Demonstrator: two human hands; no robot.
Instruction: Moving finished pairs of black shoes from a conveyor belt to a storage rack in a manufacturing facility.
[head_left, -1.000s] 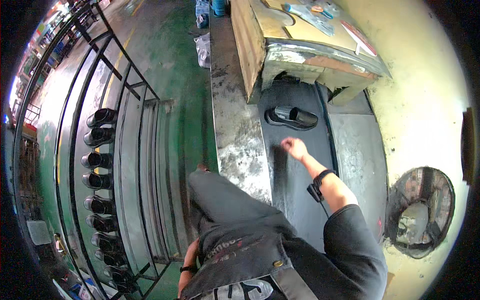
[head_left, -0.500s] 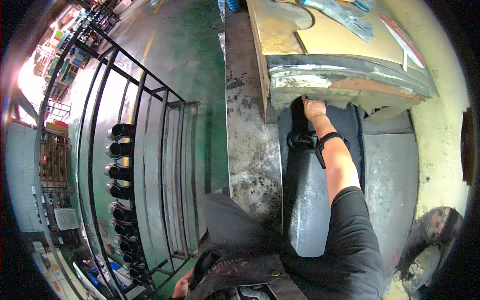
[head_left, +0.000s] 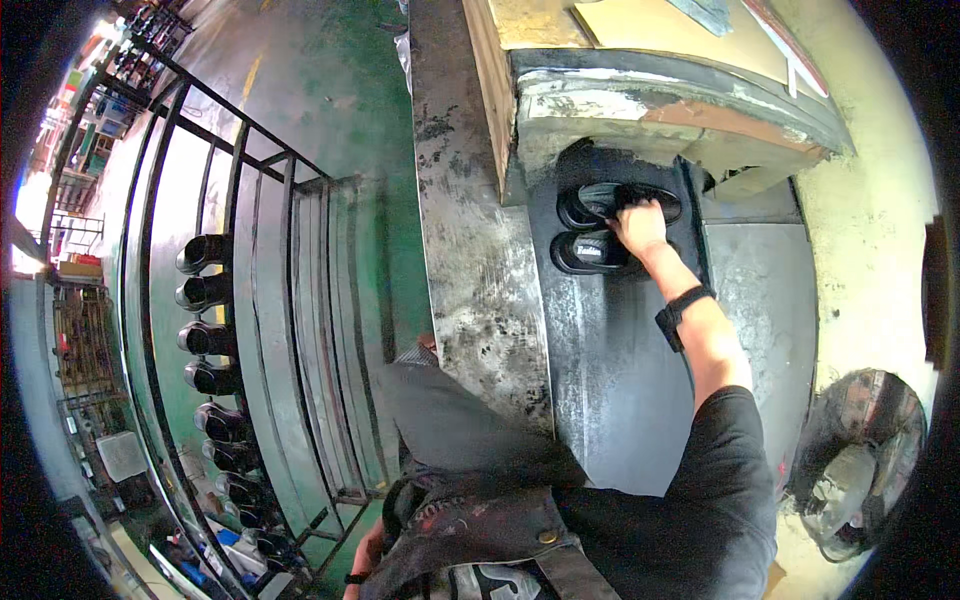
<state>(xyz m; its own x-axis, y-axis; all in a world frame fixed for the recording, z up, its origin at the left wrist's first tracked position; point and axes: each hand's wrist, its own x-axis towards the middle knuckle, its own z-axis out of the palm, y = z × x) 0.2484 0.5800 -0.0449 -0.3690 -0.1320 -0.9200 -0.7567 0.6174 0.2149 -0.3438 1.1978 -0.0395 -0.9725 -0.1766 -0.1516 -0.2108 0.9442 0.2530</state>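
Two black shoes (head_left: pixel 590 250) lie side by side, crosswise on a dark belt-like surface (head_left: pixel 625 380), just in front of the low opening of a worn machine. The nearer shoe has a light label inside. My right hand (head_left: pixel 640 225) reaches from above with its fingers closed on the farther shoe (head_left: pixel 598 199), near its middle; the fingertips are partly hidden. At the lower left, only part of my left hand (head_left: pixel 370 545) shows beside my dark apron, and its fingers are hidden.
A black metal rack (head_left: pixel 238 190) holding a column of dark shoes (head_left: pixel 205 290) stands to my left. A stained metal ledge (head_left: pixel 480 300) borders the belt. Above the opening is a scuffed machine hood (head_left: pixel 660 110) with yellowish board (head_left: pixel 670 35) on top. A pale wall (head_left: pixel 870 260) rises at right.
My right hand has come back from under the hood's edge and now grips the farther shoe. Both shoes show more fully. The whole view has shifted slightly.
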